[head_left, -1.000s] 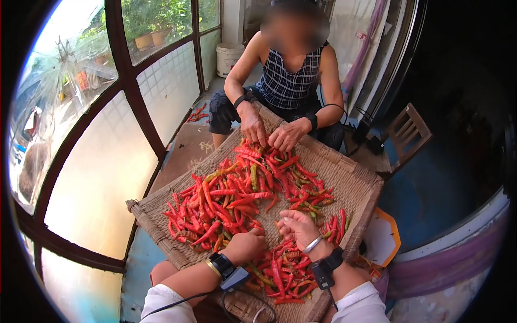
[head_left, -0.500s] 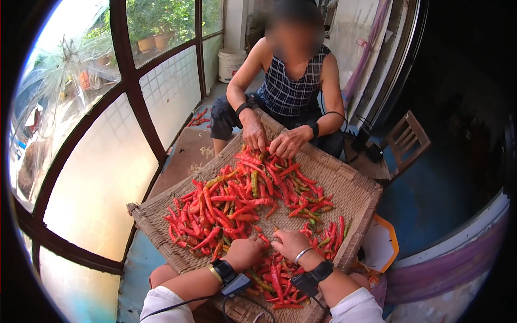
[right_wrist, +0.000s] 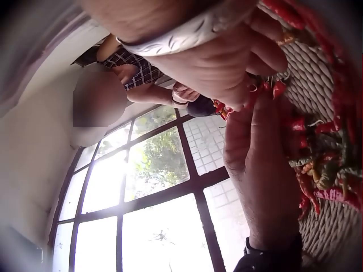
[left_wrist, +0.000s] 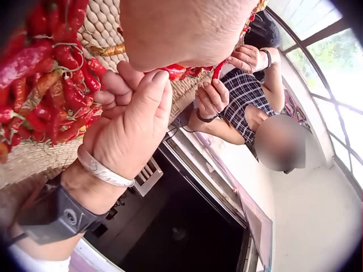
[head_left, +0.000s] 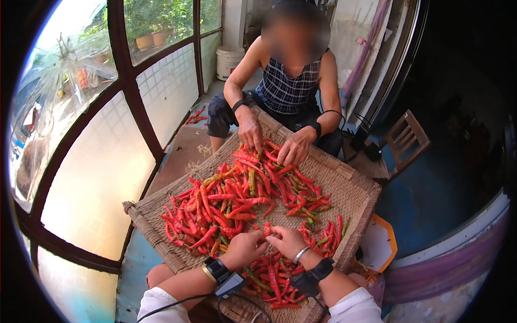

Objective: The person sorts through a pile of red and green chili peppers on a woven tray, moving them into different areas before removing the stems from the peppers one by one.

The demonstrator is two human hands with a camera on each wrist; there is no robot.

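Observation:
Two bare hands meet above the near half of a woven tray [head_left: 353,202] heaped with red peppers [head_left: 215,207]. The left hand [head_left: 245,249] has curled fingers and pinches a small red pepper [head_left: 267,229]. Against it, the right hand [head_left: 288,240], with a silver bracelet, also pinches at this pepper. In the left wrist view, red pepper [left_wrist: 174,71] shows between the left hand [left_wrist: 187,28] and the right hand's thumb and fingers [left_wrist: 127,130]. Red ends [right_wrist: 278,89] stick out where the fingertips meet in the right wrist view; the fingers hide the rest.
Opposite sits a person in a checked top [head_left: 288,89], both hands at the pile's far end. A wooden chair [head_left: 406,140] and an orange-rimmed container [head_left: 379,242] stand right of the tray. Framed windows [head_left: 97,177] line the left side. Cables hang from the wrist cameras.
The right hand has come left and down from its raised position and now meets the left hand. Across the tray, the other person's hands have moved slightly apart.

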